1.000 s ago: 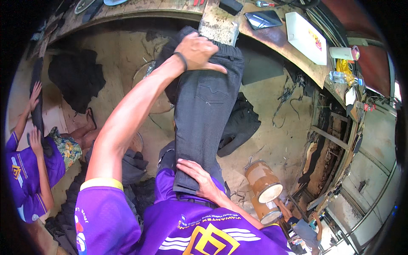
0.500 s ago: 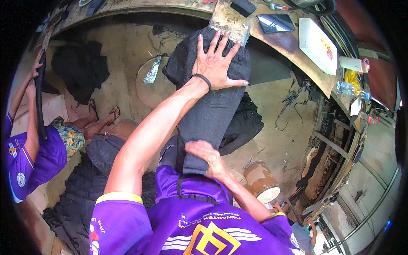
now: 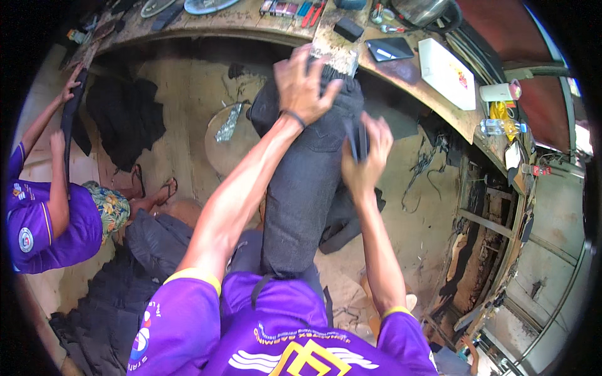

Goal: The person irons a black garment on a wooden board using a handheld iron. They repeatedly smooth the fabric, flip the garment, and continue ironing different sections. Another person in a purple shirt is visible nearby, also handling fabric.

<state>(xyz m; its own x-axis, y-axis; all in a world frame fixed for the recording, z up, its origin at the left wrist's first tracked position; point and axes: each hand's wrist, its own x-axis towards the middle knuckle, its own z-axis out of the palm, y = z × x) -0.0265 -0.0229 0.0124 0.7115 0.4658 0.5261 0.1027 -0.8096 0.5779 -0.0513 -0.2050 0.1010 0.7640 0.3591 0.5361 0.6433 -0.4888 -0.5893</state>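
2 bare hands are at the waist end of a pair of black trousers (image 3: 295,210), which lie lengthwise from the edge of the wooden workbench (image 3: 335,57) down to the person's lap. The left hand (image 3: 304,91) is spread over the waistband area, its fingers apart (a dark wristband (image 3: 293,117) circles that arm). The right hand (image 3: 370,153) is at the right edge of the trousers, near the back pocket; dark material shows between its thumb and fingers, but motion blur hides whether they are clamped on it, so I cannot tell. On the workbench, a dark flat device (image 3: 390,49) lies beside a white box (image 3: 446,74). To the left, 1 co-worker (image 3: 44,210) in purple has 2 hands at a long dark strip (image 3: 74,119).
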